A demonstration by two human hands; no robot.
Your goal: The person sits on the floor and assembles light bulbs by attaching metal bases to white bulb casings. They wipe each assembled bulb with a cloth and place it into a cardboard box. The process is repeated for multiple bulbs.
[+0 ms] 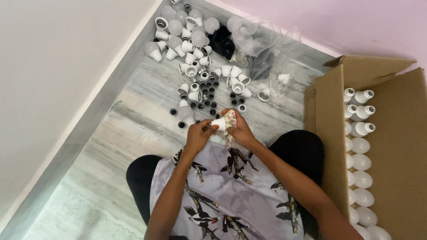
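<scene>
Left hand (pixel 198 133) fingers pinch white bulb housing (pixel 219 124); right hand (pixel 239 129) fingers clutch crumpled cloth (pixel 230 119)

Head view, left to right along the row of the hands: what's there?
White wall → marble floor → left hand → white bulb housing pinched between both hands → right hand, also holding a patterned cloth → cardboard box → white bulbs stacked inside it.
</scene>
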